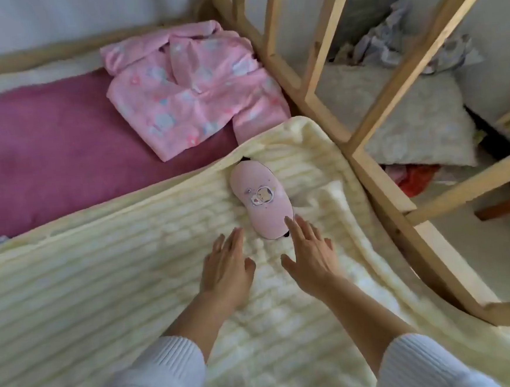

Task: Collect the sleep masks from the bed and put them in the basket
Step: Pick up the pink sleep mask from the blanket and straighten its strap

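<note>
Sleep mask (260, 199) lies on blanket (101, 266), touching right hand (309, 256) fingers (291, 225)

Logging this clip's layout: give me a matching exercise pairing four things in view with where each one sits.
Things:
1. sleep mask
2. pink pyjama top
3. right hand
4. red cloth

Places:
A. on the magenta sheet, far end of the bed
B. beyond the wooden frame, outside the bed
C. on the cream blanket
D. fingertips at the mask's near end

Pairs: 1-C, 2-A, 3-D, 4-B
</note>
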Motion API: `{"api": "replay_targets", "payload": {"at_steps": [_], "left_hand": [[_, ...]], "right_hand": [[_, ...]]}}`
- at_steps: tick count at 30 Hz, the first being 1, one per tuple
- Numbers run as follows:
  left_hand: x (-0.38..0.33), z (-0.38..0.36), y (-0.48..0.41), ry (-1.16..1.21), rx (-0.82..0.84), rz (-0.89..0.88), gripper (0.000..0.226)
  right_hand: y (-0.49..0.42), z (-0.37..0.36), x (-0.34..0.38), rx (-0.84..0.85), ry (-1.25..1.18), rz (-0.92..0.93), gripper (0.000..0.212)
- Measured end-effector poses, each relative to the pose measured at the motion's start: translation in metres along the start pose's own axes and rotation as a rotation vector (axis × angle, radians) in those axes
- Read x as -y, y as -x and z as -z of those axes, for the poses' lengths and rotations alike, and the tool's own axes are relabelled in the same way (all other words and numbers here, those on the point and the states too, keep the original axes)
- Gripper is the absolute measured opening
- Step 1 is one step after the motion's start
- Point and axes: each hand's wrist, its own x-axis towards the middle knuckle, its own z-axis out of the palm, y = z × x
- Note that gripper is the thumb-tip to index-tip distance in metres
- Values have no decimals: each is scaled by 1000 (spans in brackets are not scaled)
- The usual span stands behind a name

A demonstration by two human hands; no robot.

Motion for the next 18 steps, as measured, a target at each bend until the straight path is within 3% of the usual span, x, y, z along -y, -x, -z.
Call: {"api": "replay_targets", "payload": {"at_steps": [5, 9, 11, 15, 18], "left_hand": [[16, -14, -41, -61, -17, -95, 70], [18, -5, -49, -18, 89, -92, 74], [15, 6, -47, 90, 89, -57, 79], [4, 39, -34, 183, -174, -91, 86], [-4, 72, -16, 164, -252, -156, 71]], "right_hand": [[-49, -28, -5, -60, 34, 68, 81], [-65, -25, -4, -57, 74, 80, 54], [-65, -11, 1, -119, -26, 104, 38], [-45, 31, 17, -154, -225, 146, 25], [-12, 71, 35, -83, -287, 196, 19]]}}
